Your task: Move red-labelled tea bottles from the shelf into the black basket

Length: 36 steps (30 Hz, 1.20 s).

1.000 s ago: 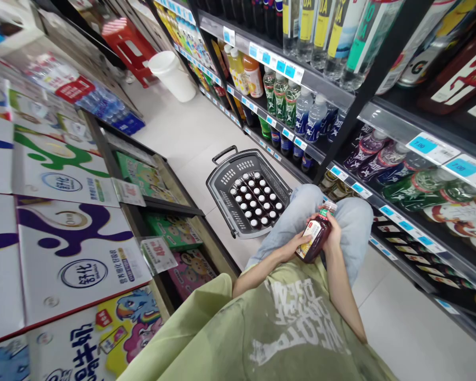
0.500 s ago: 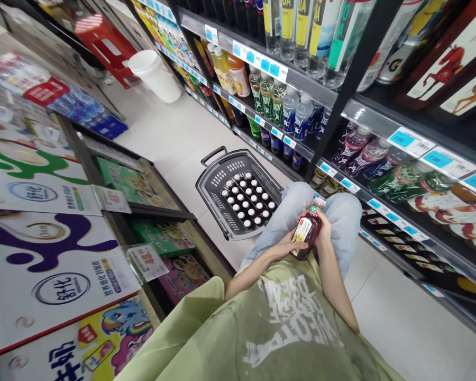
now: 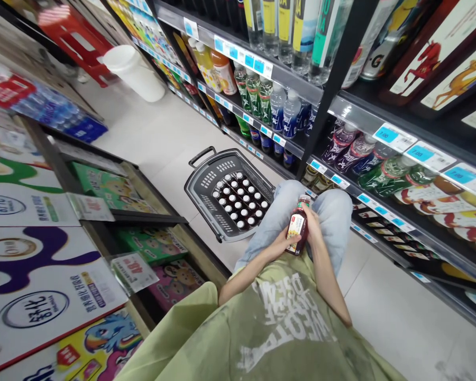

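Note:
A dark red drink bottle (image 3: 297, 228) with a pale label and a clear cap is held over my lap. My left hand (image 3: 281, 245) wraps its lower part, the thumb lying across the label. My right hand (image 3: 311, 223) grips the other side, higher up near the neck. The bottle leans slightly, cap end away from me. Past my knees, a grey shopping basket (image 3: 203, 206) rests on the floor. Inside it stand rows of dark bottles with white caps (image 3: 240, 200).
Drink shelves (image 3: 301, 143) with price tags run along the right. Stacked milk cartons (image 3: 51, 286) and a low display rack (image 3: 143, 217) line the left. Farther up the aisle are a white bucket (image 3: 134, 71), a red stool (image 3: 77, 39) and wrapped water bottles (image 3: 59, 108).
The camera view has shifted, so the scene sits a little farther left. The bottle has turned slightly more upright in my hands; both still hold it.

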### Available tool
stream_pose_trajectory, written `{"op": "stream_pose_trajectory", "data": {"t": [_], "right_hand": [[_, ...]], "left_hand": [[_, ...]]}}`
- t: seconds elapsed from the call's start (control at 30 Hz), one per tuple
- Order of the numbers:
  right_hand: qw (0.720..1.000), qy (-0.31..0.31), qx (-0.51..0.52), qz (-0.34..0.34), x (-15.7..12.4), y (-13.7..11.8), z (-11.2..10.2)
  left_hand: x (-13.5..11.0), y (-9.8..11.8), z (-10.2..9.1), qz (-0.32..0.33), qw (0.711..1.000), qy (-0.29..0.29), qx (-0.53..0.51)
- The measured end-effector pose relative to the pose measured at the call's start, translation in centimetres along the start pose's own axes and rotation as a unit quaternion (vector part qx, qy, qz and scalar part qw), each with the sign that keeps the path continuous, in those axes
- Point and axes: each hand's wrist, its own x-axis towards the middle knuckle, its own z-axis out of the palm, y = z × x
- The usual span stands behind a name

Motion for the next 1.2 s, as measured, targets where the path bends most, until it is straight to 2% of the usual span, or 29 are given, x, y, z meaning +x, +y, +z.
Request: {"op": "stream_pose_trajectory", "data": {"t": [0.13,0.37,0.53,0.83,1.0,1.2], "right_hand": [[0.999,-0.021,-0.038,-0.007,0.1,0.2,-0.2],[0.999,-0.035,-0.016,-0.006,-0.2,-0.3,-0.1],[0.999,-0.037,-0.015,-0.014,-0.1,-0.2,-0.2],[0.999,-0.034,-0.01,-0.018,0.0,-0.1,-0.2],[0.999,-0.049,0.013,-0.015,0.0,-0.4,-0.3],[0.991,-0.118,0.068,-0.008,-0.3,-0.9,-0.7]], "left_hand": [[0.2,0.0,0.1,0.001,1.0,0.013,0.017],[0.5,0.4,0.9,-0.053,0.994,-0.01,-0.092],[0.9,0.0,0.7,-0.049,0.994,0.018,-0.095],[0.9,0.0,0.6,-0.047,0.994,0.008,-0.095],[0.6,0.3,0.7,-0.04,0.996,-0.012,-0.083],[-0.2,1.5,0.2,-0.042,0.996,-0.072,-0.035]]}}
